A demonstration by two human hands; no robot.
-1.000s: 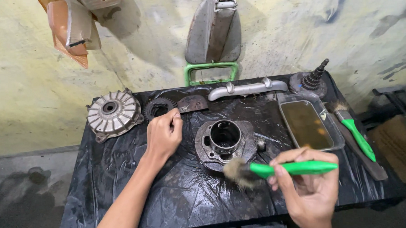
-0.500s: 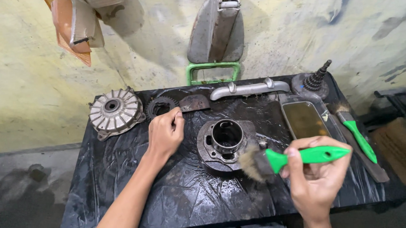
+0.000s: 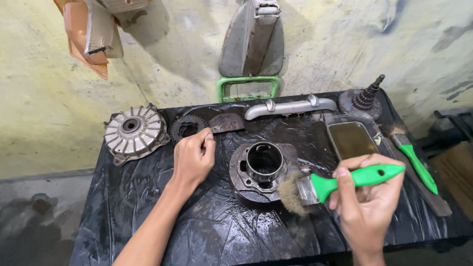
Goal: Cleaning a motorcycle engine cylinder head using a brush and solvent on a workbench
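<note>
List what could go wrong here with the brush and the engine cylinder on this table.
The engine cylinder sits loose on slick black plastic sheeting; the left hand rests beside it, not on it, so brushing may push it around. The green-handled brush in the right hand could flick grime toward the tray of dark liquid, close beside it.
</note>
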